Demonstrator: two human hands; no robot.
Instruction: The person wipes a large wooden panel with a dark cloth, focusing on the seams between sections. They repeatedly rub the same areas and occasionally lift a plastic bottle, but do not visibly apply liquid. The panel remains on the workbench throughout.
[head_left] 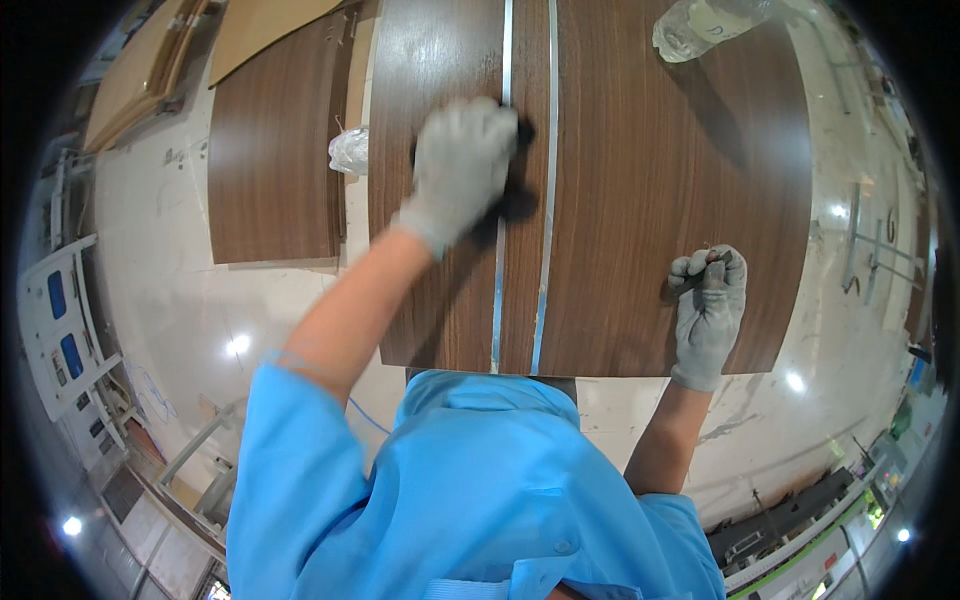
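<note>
A brown wood-grain panel point(640, 190) lies flat in front of me, with two narrow shiny strips, a left strip point(508, 50) and a right strip point(551, 120), running along it from far to near. My left hand point(458, 165), in a pale grey glove and smeared by motion, is closed over a black pad or cloth point(525, 135) at the left strip. Most of that black thing is hidden under the fingers. Above the panel's near right part, my gloved right hand point(712, 315) pinches a small, dark, slim tool point(690, 284) whose kind I cannot make out.
A clear plastic bottle point(678, 38) lies at the panel's far right. Left of the panel stand another brown board point(275, 150), a crumpled clear plastic thing point(350, 150) and stacked cardboard point(140, 75). Metal frames point(875, 245) rest on the pale floor at right.
</note>
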